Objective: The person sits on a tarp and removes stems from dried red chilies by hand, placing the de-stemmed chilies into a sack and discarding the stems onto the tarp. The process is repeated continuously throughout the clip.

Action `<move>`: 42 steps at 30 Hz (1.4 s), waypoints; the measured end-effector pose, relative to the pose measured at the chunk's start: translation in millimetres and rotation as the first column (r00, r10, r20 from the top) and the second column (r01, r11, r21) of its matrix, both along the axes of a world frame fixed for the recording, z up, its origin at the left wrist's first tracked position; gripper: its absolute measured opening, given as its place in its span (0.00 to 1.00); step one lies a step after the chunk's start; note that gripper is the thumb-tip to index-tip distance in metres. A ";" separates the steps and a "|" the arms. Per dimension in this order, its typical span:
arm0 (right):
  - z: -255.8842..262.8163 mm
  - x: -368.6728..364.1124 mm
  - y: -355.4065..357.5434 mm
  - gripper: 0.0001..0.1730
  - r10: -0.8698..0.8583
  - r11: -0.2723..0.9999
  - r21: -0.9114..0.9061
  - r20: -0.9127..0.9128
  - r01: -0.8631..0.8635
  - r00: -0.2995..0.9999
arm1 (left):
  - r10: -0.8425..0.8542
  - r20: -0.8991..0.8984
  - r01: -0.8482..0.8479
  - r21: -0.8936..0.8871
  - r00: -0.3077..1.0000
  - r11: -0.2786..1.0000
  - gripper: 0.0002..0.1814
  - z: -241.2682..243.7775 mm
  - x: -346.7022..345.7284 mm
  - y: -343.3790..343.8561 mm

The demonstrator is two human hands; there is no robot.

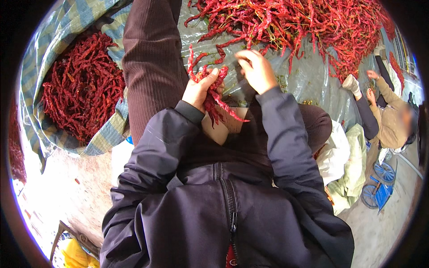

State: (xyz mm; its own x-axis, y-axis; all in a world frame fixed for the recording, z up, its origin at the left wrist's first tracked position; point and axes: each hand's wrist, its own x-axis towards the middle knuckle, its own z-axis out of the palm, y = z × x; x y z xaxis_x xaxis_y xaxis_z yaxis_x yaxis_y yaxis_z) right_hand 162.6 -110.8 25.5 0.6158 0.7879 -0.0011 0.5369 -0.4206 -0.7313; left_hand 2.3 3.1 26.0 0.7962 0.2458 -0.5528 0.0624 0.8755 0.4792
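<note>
My left hand [198,88] grips a small bunch of wrinkled dried red chillies [214,100], with its thumb across the top. Several pods stick out above the fist and others hang below it, over my bare foot [218,129]. To the right, my right hand [254,68] is raised above the plastic sheet, its fingers loosely curled and slightly blurred. I see nothing between them. Just beyond it lies a large heap of red chillies [285,23], some with pale stalks. A few loose pods [219,53] rest on the sheet between my hands.
At left, a checked cloth sack [104,135] with rolled-down sides holds darker chillies [82,90]. Clear plastic sheeting [308,70] covers the ground ahead. Another person [392,124] sits at right, near pale sacks [350,164] and a blue wheeled cart [378,191].
</note>
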 end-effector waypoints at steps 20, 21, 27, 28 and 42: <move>86.8 -29.9 -16.3 0.09 0.354 0.929 0.089 0.069 -0.359 0.933 | -0.182 0.032 0.149 0.442 0.983 0.884 0.06 20.1 -4.8 -2.8; 89.0 -30.4 -18.1 0.08 0.358 0.930 0.064 0.082 -0.363 0.930 | -0.174 -0.004 0.154 0.484 0.985 0.862 0.06 20.6 -4.9 -4.4; 82.4 -47.2 -21.9 0.05 0.252 0.967 -0.109 0.237 -0.232 0.938 | -0.182 -0.023 0.102 0.893 0.983 0.439 0.06 5.0 -6.1 -6.8; 77.8 -54.6 -18.2 0.05 0.130 0.991 -0.041 0.264 -0.124 0.956 | -0.136 -0.042 0.097 0.899 0.990 0.426 0.05 5.6 -4.7 -6.1; 91.9 -13.4 -43.1 0.10 -0.129 0.973 0.061 -0.654 0.221 0.745 | 0.038 0.153 -0.061 0.147 0.988 0.987 0.09 62.5 -12.5 8.6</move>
State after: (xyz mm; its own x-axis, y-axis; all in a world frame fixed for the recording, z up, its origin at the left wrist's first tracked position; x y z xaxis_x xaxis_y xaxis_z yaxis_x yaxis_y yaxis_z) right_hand 149.2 -153.9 117.4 0.6324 0.6880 -0.3559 -0.1526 -0.3398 -0.9280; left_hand -10.2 11.7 88.5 0.8516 0.3583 -0.3826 -0.0612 0.7929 0.6063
